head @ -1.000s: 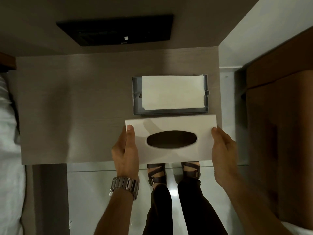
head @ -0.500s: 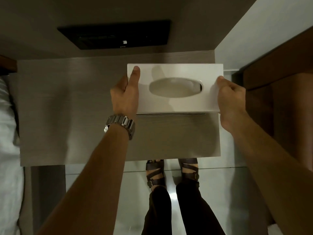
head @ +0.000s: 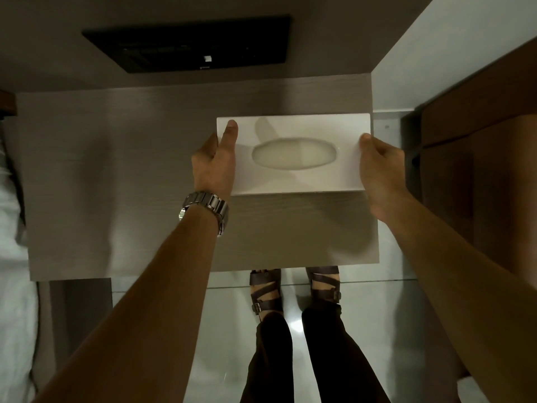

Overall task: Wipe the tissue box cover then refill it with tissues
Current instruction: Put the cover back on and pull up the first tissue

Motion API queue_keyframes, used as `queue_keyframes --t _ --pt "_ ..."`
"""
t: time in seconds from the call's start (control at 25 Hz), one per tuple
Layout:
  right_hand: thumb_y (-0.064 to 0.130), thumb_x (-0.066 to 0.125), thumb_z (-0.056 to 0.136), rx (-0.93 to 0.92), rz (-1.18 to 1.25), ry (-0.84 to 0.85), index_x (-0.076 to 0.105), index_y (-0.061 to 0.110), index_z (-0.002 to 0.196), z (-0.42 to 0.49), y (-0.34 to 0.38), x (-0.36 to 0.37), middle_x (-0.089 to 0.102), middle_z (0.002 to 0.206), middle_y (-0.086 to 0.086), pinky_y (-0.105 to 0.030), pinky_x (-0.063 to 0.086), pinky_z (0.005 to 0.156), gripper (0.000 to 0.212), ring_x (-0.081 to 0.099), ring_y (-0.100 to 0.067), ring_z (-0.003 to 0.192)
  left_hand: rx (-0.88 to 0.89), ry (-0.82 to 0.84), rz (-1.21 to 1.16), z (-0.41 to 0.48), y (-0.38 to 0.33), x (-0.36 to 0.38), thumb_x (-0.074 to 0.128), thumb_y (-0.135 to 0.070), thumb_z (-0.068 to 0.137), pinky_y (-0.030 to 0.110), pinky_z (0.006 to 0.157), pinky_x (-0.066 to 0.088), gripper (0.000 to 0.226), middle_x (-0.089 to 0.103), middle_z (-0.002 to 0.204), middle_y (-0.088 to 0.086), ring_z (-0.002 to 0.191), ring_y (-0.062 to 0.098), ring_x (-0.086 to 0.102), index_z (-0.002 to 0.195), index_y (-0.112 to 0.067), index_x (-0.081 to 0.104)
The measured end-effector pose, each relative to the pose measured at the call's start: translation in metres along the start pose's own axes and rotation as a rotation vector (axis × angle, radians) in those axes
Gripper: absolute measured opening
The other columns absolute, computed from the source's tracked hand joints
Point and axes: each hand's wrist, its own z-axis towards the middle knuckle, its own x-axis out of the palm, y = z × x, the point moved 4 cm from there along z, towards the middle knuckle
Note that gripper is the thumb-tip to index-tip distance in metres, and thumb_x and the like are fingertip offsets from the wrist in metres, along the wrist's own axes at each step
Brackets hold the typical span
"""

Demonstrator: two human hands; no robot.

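The white tissue box cover [head: 293, 128] sits on the right half of the grey wooden tabletop [head: 116, 184], its oval slot facing up with pale tissues [head: 293, 155] showing through it. My left hand [head: 213, 162] grips the cover's left end, thumb on top. My right hand [head: 380, 170] grips its right end, thumb at the top edge. The grey base tray is hidden under the cover.
A black panel [head: 200, 43] is set in the wall behind the table. White bedding [head: 11, 257] lies at the left. A brown wooden cabinet [head: 479, 141] stands at the right. My sandalled feet [head: 293, 292] stand on the glossy floor below the table's front edge.
The cover was carried from the table's front edge back over the tray of tissues and has come down onto it; the tray's rim no longer shows.
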Motion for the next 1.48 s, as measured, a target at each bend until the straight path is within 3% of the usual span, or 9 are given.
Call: queue_keyframes --t 0.32,0.6,0.8,1.04,1.24,1.36,1.48 --pt "0.043 0.045 0.103 -0.037 -0.038 0.007 0.059 0.036 0.079 0.005 0.006 0.008 0.061 0.085 0.020 -0.009 0.040 0.055 0.028 0.059 0.001 0.077 0.068 -0.075 0.057 0.017 0.002 -0.002 0.054 -0.038 0.095 0.025 0.066 0.046 0.026 0.066 0.076 -0.018 0.077 0.003 0.062 0.073 -0.035 0.066" --pt "0.044 0.043 0.104 -0.082 -0.058 0.011 0.060 0.035 0.093 0.008 0.007 0.009 0.061 0.090 0.018 -0.013 0.043 0.060 0.022 0.060 0.000 0.081 0.158 -0.093 0.175 0.031 0.001 -0.006 0.043 -0.029 0.094 0.033 0.081 0.053 0.031 0.070 0.092 -0.009 0.088 0.015 0.064 0.104 -0.028 0.073" --pt "0.044 0.043 0.103 -0.114 -0.044 -0.030 0.058 0.035 0.078 0.007 0.014 0.011 0.059 0.082 0.020 -0.004 0.041 0.052 0.031 0.060 0.006 0.072 0.205 -0.102 0.204 0.033 -0.002 -0.008 0.042 -0.030 0.093 0.041 0.083 0.055 0.032 0.070 0.090 -0.006 0.085 0.016 0.064 0.100 -0.026 0.073" --pt "0.046 0.041 0.103 -0.061 -0.101 0.025 0.054 0.039 0.081 0.015 0.009 0.017 0.058 0.092 0.016 -0.022 0.046 0.065 0.026 0.055 -0.004 0.082 0.171 -0.126 0.265 0.037 -0.003 -0.009 0.042 -0.034 0.088 0.045 0.086 0.053 0.034 0.071 0.096 0.007 0.098 0.035 0.065 0.095 -0.019 0.071" --pt "0.044 0.039 0.105 -0.085 -0.154 0.044 0.057 0.036 0.084 0.013 0.008 0.019 0.057 0.086 0.018 -0.018 0.045 0.061 0.028 0.056 -0.001 0.077 0.132 -0.133 0.269 0.037 0.005 -0.011 0.041 -0.035 0.084 0.046 0.085 0.053 0.037 0.071 0.098 0.013 0.099 0.038 0.064 0.093 -0.016 0.071" --pt "0.045 0.039 0.105 -0.129 -0.178 0.068 0.059 0.037 0.093 0.011 0.008 0.019 0.058 0.084 0.019 -0.019 0.048 0.063 0.025 0.058 0.000 0.076 0.116 -0.138 0.256 0.036 0.011 -0.009 0.043 -0.031 0.086 0.040 0.075 0.050 0.029 0.068 0.098 0.022 0.099 0.045 0.061 0.081 -0.013 0.065" --pt "0.047 0.040 0.104 -0.122 -0.172 0.101 0.057 0.042 0.083 0.013 0.009 0.017 0.059 0.086 0.020 -0.022 0.049 0.063 0.028 0.058 -0.002 0.079 0.109 -0.159 0.255 0.038 0.015 -0.009 0.047 -0.028 0.093 0.030 0.066 0.041 0.026 0.069 0.097 0.021 0.099 0.041 0.062 0.082 -0.013 0.066"
